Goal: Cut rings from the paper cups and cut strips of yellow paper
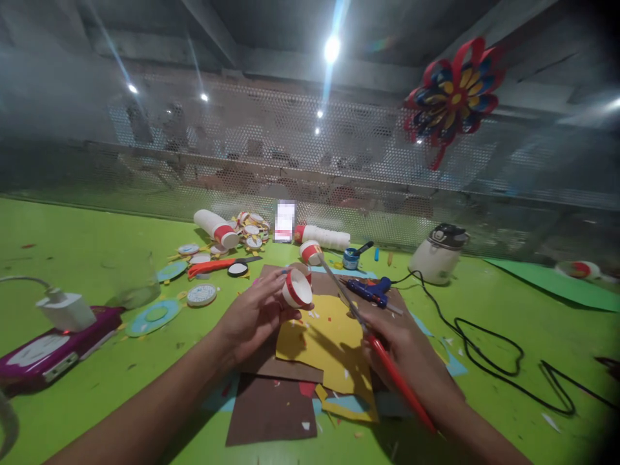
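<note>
My left hand (252, 316) holds a cut-down paper cup (297, 289), white inside with a red band, its opening tilted toward me. In my right hand (400, 345) is a red-handled cutting tool with a long narrow metal blade (341, 290). The blade points up and away, to the right of the cup and apart from it. Beyond it lies another red-and-white paper cup (310, 252). Under both hands are a yellow sheet (310, 345) and brown sheets (271, 410), strewn with paper scraps. Fingers behind the cup are partly hidden.
A blue glue gun (371, 290) lies right of the sheets, its black cable (465, 336) looping across the green table. Stacked paper cups (327, 237), a phone (284, 221) and a pale kettle-like container (436, 255) stand behind. A purple power strip (58, 349) and decorated discs (155, 316) are left.
</note>
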Demonstrator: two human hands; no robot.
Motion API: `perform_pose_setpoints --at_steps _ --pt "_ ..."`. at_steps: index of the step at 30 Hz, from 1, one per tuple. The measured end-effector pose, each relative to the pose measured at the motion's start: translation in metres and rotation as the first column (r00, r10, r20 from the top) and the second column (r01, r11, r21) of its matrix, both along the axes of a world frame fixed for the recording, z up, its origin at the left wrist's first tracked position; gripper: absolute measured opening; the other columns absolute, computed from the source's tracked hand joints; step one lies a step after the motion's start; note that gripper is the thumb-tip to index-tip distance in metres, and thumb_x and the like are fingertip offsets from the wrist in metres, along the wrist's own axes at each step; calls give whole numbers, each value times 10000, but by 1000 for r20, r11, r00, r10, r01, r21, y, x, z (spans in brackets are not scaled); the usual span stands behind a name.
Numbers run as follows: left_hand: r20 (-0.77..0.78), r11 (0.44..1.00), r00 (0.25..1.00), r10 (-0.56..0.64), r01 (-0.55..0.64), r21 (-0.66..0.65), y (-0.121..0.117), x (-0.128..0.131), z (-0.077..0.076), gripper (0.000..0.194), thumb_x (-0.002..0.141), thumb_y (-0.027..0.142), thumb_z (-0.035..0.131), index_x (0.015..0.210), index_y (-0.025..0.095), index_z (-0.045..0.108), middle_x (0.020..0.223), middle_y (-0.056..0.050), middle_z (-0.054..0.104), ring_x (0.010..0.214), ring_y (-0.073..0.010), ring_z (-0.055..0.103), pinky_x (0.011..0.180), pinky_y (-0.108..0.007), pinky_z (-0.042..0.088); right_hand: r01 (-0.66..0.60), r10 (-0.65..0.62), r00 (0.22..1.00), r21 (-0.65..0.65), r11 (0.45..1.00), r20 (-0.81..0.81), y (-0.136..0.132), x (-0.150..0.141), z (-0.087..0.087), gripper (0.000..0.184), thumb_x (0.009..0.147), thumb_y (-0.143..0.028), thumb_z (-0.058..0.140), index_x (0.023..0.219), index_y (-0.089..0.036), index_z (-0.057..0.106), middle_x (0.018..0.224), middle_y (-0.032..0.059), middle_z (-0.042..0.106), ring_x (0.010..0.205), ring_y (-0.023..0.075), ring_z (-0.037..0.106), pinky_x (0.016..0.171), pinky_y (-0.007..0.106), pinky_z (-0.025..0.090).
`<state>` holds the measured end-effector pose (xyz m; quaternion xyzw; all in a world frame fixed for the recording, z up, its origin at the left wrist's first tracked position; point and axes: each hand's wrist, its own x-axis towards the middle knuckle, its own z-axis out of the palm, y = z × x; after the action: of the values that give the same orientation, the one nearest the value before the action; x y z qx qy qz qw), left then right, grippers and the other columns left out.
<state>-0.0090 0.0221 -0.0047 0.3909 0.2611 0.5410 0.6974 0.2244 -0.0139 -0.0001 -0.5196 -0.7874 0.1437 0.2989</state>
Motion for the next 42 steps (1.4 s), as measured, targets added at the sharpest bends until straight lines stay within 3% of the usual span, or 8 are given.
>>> perform_pose_setpoints --at_steps 5,14,19,25,29,33,39,42 --pt "25 992 992 -125 125 27 -3 3 0 278 918 243 433 1070 96 613 976 -151 676 768 -214 678 620 -256 515 -83 55 990 213 974 134 -2 -3 5 474 830 -174 488 1299 -221 546 1250 103 631 1174 308 542 969 494 432" --pt "49 974 974 -223 221 52 -12 6 2 244 901 216 471 1005 114 667 905 -113 698 759 -210 682 599 -255 526 -34 -13 971 192 981 240 -4 0 -10 515 769 -86 514 1264 -224 529 1202 118 635 1164 314 535 942 525 436" --pt "15 980 981 -195 194 44 -18 7 7 205 874 224 526 944 132 695 860 -85 692 743 -196 668 593 -258 531 -21 -3 979 118 993 204 -6 1 -17 550 751 -55 457 1284 -192 462 1194 159 579 1001 290 611 819 476 504" --pt "4 984 984 -176 176 12 -17 7 5 201 841 226 580 988 156 699 916 -84 690 767 -205 665 602 -276 539 -30 11 982 99 995 187 -11 1 -17 538 729 -45 455 1233 -234 474 1074 125 581 849 251 622 684 386 531" --pt "20 990 990 -137 137 -11 -18 7 3 212 827 212 599 1013 170 692 1025 -82 680 795 -204 653 616 -302 554 -16 -1 984 96 995 178 -11 1 -16 523 726 -48 455 1215 -230 484 1051 121 583 843 256 622 681 395 529" --pt "4 994 994 -106 106 -36 -17 8 3 215 817 220 617 1016 185 691 1052 -79 675 775 -184 644 627 -296 553 -16 8 991 59 998 131 -10 0 -15 496 730 -61 463 1196 -220 519 1094 127 591 954 288 621 755 448 521" --pt "-165 990 985 47 -24 137 -16 7 9 255 735 250 721 988 225 699 1001 -54 699 883 -181 645 749 -249 527 -75 74 993 -16 997 -95 -6 -1 -4 419 785 -206 526 1202 -201 569 1174 106 653 1094 292 586 894 449 482" --pt "-282 961 947 155 -79 264 -16 6 12 298 742 251 718 1037 246 681 1076 -56 693 977 -199 632 809 -254 504 -17 16 997 -20 1000 -70 -5 -1 1 412 784 -212 545 1192 -220 599 972 70 719 986 289 633 816 417 518"
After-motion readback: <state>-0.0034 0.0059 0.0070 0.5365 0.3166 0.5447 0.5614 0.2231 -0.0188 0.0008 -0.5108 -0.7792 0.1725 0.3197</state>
